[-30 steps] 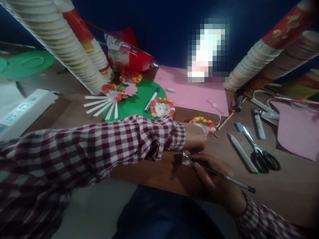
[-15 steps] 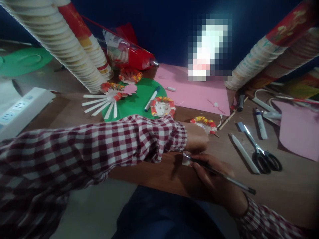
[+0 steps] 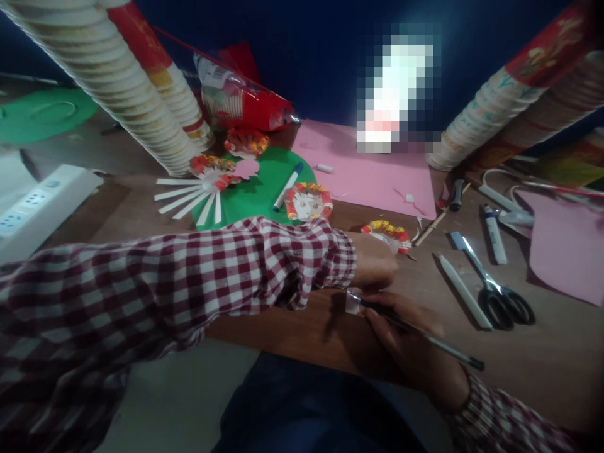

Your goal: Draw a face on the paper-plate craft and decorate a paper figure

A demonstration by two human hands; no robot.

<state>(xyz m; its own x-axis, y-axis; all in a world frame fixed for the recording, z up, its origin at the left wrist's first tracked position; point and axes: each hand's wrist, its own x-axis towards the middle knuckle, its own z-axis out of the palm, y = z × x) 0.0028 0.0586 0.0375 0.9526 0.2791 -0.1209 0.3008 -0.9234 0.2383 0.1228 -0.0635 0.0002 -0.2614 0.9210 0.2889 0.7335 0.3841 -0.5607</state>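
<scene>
My right hand (image 3: 415,336) is closed around a slim dark pen (image 3: 443,346); the pen's capped-looking end points to the lower right. At its other end, by the thumb and fingertips, shows a small whitish, shiny piece (image 3: 352,301), too blurred to name. My left hand (image 3: 376,261) lies just above the right one, its arm reaching across the desk. Its fingers are curled in and point down, and whatever they hold is hidden. Just beyond the left hand lies a red and yellow paper-cup ring (image 3: 401,238).
Scissors (image 3: 491,283), a white pencil-like stick (image 3: 465,292) and a marker (image 3: 494,236) lie to the right. Pink sheet (image 3: 372,182), green disc (image 3: 268,179) and more cut rings (image 3: 309,204) are behind. Stacked-cup columns (image 3: 113,82) rise on both sides; a power strip (image 3: 47,201) lies left.
My left hand has shifted very slightly to the right. The right hand and pen stay in nearly the same place.
</scene>
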